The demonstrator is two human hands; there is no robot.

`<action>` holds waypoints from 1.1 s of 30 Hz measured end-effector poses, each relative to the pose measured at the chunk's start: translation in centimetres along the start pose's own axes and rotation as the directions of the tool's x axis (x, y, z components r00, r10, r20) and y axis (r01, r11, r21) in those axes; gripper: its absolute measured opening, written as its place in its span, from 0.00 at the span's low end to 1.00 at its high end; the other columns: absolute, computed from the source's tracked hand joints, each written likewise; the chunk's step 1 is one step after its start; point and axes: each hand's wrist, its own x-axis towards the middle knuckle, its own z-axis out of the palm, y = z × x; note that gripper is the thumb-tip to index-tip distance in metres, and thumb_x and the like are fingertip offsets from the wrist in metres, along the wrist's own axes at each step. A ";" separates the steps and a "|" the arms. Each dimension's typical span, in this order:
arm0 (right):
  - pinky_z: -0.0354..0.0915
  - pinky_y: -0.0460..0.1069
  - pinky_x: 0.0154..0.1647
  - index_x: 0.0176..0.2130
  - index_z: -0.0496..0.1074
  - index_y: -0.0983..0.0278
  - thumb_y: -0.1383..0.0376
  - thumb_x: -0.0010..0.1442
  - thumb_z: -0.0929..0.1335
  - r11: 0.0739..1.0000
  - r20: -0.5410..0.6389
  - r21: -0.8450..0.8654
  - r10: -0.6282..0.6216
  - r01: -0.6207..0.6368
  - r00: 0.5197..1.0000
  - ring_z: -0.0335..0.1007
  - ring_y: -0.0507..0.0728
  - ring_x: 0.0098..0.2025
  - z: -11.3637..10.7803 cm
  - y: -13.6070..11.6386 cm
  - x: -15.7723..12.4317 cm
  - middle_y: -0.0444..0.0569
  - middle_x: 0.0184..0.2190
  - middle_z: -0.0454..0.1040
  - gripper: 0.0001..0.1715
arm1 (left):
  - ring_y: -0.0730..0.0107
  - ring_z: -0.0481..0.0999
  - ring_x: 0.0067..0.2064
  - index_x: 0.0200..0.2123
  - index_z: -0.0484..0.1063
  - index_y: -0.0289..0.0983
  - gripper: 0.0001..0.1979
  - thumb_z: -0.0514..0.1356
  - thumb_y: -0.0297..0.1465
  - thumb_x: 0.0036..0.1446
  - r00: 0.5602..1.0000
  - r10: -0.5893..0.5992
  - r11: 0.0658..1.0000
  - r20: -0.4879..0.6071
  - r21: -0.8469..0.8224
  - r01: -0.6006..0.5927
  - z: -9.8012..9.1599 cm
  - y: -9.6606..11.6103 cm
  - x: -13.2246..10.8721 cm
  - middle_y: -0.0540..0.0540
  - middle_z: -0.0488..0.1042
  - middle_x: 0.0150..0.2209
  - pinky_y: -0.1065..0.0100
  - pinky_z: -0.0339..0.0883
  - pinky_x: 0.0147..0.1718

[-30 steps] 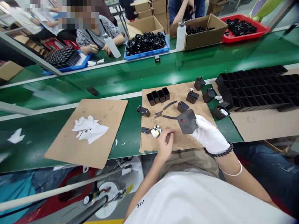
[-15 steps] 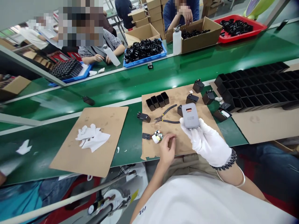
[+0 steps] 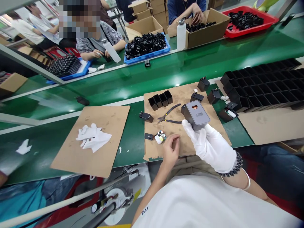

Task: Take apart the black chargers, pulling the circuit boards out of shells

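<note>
In my right hand (image 3: 210, 148), which wears a white glove, a dark grey power adapter (image 3: 198, 114) is gripped from below. Its front face with the USB port is turned up, and one side wall shows. My left hand (image 3: 171, 148) is bare and rests at the cardboard mat's near edge, loosely curled, with a gap between thumb and fingers and nothing visible in it. Just left of its fingertips lies a small circuit board (image 3: 160, 136) joined to a black plug piece (image 3: 148, 136). Diagonal cutters (image 3: 169, 115) lie with jaws open behind that hand.
Several open black housings (image 3: 160, 100) stand on the cardboard mat (image 3: 152, 152). Black adapters (image 3: 146, 117) lie around it. At right is a large block of empty housings (image 3: 263, 85). White gloves (image 3: 93, 136) lie on another cardboard sheet (image 3: 71, 155). Co-workers sit across the green bench (image 3: 133, 77).
The adapter has tilted and shifted slightly right in my right hand, so its side wall now shows. My left hand has barely moved. The camera view has shifted slightly.
</note>
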 end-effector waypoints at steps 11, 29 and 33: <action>0.71 0.31 0.40 0.45 0.81 0.57 0.52 0.59 0.76 0.997 -0.106 -0.059 -0.045 0.039 0.993 0.80 0.44 0.52 -0.4 0.2 -0.3 0.41 0.50 0.83 0.17 | 0.63 0.81 0.45 0.42 0.77 0.37 0.09 0.57 0.30 0.68 1.000 0.027 1.000 -0.007 0.003 -0.027 0.0 -0.1 0.1 0.42 0.81 0.42 0.62 0.75 0.48; 0.77 0.57 0.58 0.58 0.76 0.58 0.62 0.67 0.68 -0.243 0.142 -0.970 -0.594 -0.009 0.792 0.80 0.62 0.55 -6.7 8.9 -1.4 0.52 0.56 0.80 0.21 | 0.51 0.76 0.60 0.61 0.69 0.41 0.31 0.65 0.23 0.54 0.973 0.047 0.998 0.228 0.027 -0.055 -0.5 0.3 0.2 0.39 0.77 0.58 0.49 0.69 0.62; 0.76 0.59 0.60 0.59 0.75 0.58 0.58 0.65 0.70 -0.027 0.039 -0.999 -0.565 0.029 0.824 0.79 0.63 0.56 -7.6 8.6 -1.0 0.52 0.56 0.80 0.24 | 0.51 0.73 0.64 0.64 0.67 0.43 0.33 0.64 0.23 0.55 0.962 0.002 1.000 0.274 -0.017 0.002 -1.2 0.9 0.1 0.40 0.73 0.64 0.51 0.67 0.64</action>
